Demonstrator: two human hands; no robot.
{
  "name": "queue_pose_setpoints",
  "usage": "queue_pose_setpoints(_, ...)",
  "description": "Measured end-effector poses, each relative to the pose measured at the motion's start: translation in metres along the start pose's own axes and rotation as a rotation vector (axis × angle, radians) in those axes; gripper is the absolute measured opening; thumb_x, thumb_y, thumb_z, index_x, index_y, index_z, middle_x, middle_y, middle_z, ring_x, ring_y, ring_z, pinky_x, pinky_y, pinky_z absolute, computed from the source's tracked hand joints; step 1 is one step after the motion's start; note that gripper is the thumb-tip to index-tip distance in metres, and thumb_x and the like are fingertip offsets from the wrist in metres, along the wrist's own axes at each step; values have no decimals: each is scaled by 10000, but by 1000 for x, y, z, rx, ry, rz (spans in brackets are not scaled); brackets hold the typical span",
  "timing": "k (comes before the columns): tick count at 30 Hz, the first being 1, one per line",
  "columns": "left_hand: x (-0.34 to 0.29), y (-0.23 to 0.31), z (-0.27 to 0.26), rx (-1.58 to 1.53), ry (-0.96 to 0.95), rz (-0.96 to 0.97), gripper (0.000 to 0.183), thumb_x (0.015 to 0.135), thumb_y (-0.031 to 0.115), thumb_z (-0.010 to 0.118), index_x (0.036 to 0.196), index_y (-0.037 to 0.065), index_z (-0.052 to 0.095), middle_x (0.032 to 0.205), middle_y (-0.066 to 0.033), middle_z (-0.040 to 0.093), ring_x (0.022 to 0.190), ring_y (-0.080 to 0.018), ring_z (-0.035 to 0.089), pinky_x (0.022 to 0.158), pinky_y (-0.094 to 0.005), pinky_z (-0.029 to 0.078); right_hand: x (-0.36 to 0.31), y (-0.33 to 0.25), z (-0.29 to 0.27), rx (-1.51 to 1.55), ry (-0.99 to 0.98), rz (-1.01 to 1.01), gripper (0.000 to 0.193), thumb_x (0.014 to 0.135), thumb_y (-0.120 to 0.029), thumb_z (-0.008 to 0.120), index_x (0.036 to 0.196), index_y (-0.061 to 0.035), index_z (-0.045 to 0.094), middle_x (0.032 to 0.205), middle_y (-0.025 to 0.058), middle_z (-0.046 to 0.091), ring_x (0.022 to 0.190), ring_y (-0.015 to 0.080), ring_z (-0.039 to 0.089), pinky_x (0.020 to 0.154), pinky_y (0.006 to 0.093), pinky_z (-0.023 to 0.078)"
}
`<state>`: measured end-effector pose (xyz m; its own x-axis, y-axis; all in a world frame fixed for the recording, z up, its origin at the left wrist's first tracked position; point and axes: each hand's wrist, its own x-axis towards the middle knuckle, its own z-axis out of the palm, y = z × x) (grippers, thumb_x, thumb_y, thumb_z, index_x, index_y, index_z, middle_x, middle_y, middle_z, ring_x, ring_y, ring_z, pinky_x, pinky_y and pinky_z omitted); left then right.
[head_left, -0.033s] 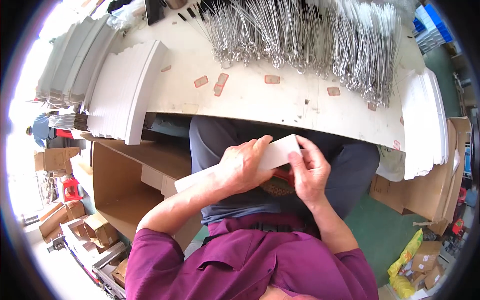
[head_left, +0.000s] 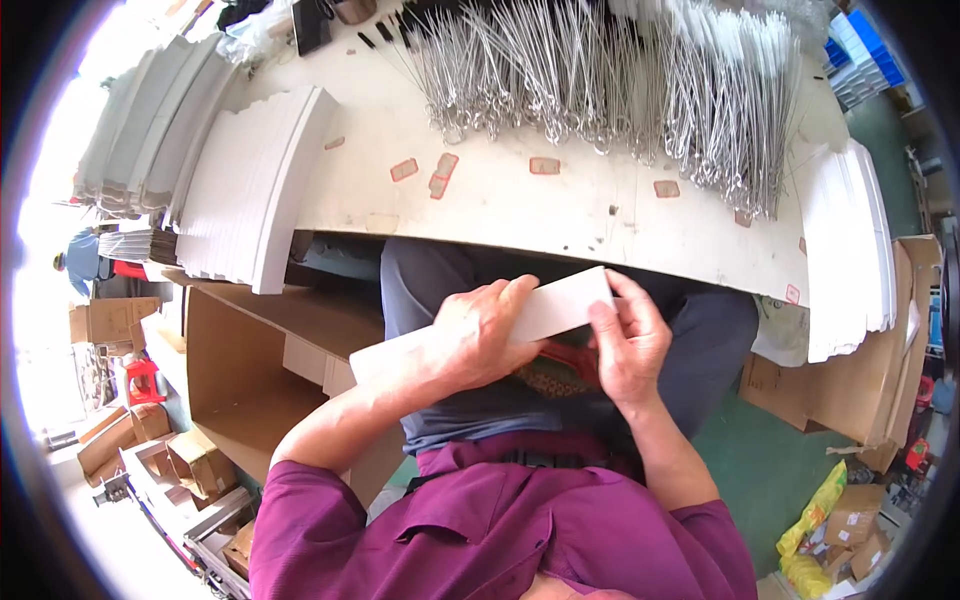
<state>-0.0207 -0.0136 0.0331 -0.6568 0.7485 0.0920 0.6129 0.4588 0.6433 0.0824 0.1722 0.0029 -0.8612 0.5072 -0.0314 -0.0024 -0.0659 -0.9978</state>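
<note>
— While seated at a pale counter (head_left: 480, 212), pictured from above. Holding what?

— Holding a slim white box (head_left: 563, 308), slanted over gray trousers (head_left: 425, 275) on the near side of the counter's front edge, partly covered by the left forearm (head_left: 355, 410).

— And gripped how on the left?

— Clasped around the middle by the left hand (head_left: 480, 335), with fingers (head_left: 515, 288) stretched toward the far edge and thumb along the near one.

— And on the right?

— Pinched at the upper end by the right hand (head_left: 632, 345), with fingers (head_left: 633, 295) bent behind the corner and thumb against the end.

— Now, across the counter?

— Heaped along the back with thin metal wires (head_left: 540, 85), looped at the near ends. Dotted in front with red-bordered labels (head_left: 545, 165). Bounded at the left by a row of white cartons (head_left: 245, 185), at the right by a white stack (head_left: 850, 250).

— And lower down?

— Flanked at the left by an open brown carton (head_left: 235, 360); at the lower right, by a crumpled yellow bag (head_left: 815, 525) near small brown boxes (head_left: 853, 515).

— Dressed in?

— Dressed in a purple shirt (head_left: 440, 535), short in the sleeve.
</note>
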Motion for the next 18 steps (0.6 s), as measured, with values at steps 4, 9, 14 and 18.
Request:
queue_pose_setpoints(4, 7, -18, -47, 177, -17, 48, 603, 778, 249, 851, 1265, -8, 605, 1054, -202, 685, 1020, -410, 677, 875, -490, 550, 41, -23, -29, -81, 61, -38, 362, 1024, -99, 686, 1343, 55, 612, 847, 37, 701, 630, 52, 579, 555, 217, 483)
queue_pose_setpoints(9, 51, -35, -67, 280, -30, 62, 590, 834, 213, 822, 1343, 2, 610, 1199, -195, 643, 1153, -392, 620, 977, -480, 504, 78, -25, -43, -459, 39, -223, 368, 990, -149, 724, 1299, 33, 640, 901, 95, 735, 602, 113, 609, 573, 274, 510)
queue_pose_setpoints(14, 76, -51, -64, 341, 35, 177, 564, 850, 230, 820, 1330, 5, 630, 1228, -188, 652, 1149, -386, 626, 984, -471, 508, 98, -16, -44, -966, 16, -471, 374, 934, -199, 752, 1239, 7, 683, 1172, 162, 706, 698, 226, 673, 679, 344, 559)
queue_pose_setpoints(18, 91, -68, -77, 123, 233, 3, 441, 891, 251, 810, 1243, 13, 692, 1080, -195, 725, 977, -363, 706, 887, -437, 564, 98, -21, -42, -938, -1, -455, 371, 930, -190, 753, 1234, 10, 684, 1176, 160, 700, 710, 223, 666, 681, 346, 558)
